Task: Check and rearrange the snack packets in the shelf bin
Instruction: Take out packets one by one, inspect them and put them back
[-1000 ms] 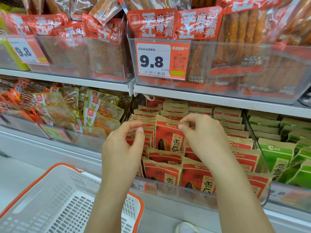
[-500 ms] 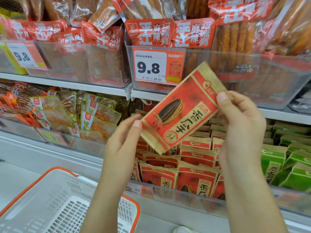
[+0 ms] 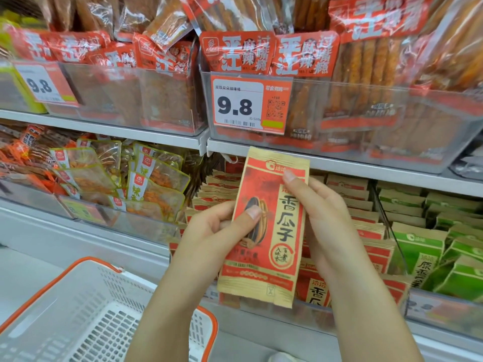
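both hands [image 3: 264, 231] pinch the red seed packet [image 3: 269, 226] upright by its edges — read the front, then slot it squarely among the bin's rows [image 3: 366, 231].

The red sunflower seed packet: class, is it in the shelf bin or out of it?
Out. Both hands hold the red packet upright in front of the bin: left hand, right hand.

I see two white shelves. The upper shelf [image 3: 339, 163] carries clear bins [image 3: 392, 142] of red spicy-stick packs, one bearing a 9.8 price tag [image 3: 251, 105]. The lower shelf's clear bin [image 3: 300, 313] holds rows of red sunflower seed packets [image 3: 376, 246], with green packets [image 3: 423, 246] in the neighbouring section to the right.
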Tool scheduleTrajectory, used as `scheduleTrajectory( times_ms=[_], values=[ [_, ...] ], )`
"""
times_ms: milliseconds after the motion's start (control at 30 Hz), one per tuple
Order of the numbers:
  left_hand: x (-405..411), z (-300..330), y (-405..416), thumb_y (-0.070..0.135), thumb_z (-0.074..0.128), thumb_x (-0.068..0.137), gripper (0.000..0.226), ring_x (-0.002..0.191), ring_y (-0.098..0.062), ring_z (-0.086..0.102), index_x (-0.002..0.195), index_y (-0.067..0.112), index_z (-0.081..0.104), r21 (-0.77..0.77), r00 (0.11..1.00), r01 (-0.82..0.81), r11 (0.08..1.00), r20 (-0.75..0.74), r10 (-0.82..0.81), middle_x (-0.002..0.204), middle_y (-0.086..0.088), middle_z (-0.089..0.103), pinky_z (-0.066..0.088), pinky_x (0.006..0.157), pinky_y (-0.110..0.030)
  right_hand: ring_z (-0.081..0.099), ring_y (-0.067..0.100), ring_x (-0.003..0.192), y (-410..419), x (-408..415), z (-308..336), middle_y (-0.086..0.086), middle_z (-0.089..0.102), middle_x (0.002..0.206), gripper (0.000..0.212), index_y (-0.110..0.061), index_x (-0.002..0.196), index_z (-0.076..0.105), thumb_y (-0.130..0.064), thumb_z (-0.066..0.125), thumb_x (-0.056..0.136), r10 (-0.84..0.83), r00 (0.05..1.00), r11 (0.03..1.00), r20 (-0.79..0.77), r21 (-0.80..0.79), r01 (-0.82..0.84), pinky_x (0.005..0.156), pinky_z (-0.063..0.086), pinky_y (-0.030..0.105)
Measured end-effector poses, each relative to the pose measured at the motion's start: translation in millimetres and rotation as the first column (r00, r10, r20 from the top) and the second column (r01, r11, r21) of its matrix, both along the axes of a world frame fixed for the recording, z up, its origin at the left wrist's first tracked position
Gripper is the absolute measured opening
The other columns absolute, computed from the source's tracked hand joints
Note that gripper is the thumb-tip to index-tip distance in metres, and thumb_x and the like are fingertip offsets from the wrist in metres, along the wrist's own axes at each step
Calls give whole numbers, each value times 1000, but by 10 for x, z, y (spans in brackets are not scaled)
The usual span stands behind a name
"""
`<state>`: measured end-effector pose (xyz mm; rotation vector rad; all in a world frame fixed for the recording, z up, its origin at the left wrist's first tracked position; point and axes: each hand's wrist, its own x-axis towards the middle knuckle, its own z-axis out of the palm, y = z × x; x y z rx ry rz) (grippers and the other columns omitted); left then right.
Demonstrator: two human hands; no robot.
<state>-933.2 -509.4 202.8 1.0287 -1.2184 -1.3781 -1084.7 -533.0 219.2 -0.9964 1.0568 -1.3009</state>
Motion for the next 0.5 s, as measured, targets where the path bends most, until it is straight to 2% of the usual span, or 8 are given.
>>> scheduleTrajectory(
  times_ms=[167,300,500],
  values=[
    [29,-5,-16,29,62,80,31,76,-26,75,105,15,74,-27,993,-79,997,-94,76,91,-16,76,59,62,-29,72,17,89,69,-12,-12,1,75,98,35,-20,109,68,-37,62,79,139,986,987,-96,-64,-145,76,55,24],
    [52,-10,-22,30,60,81,33,78,-23,75,109,16,72,-67,988,-122,990,-104,115,92,-12,77,59,63,-27,70,17,96,103,-133,-34,-1,75,101,39,-23,112,67,-41,60,78,142,969,982,-201,-99,-164,86,51,31],
    [33,-16,-41,33,58,82,35,83,-23,75,110,18,72,-71,987,-129,989,-101,121,96,-9,77,60,67,-28,72,17,87,165,-143,-76,1,76,95,39,-20,113,67,-35,60,77,150,970,979,-193,-111,-174,74,57,25]
  ],
)
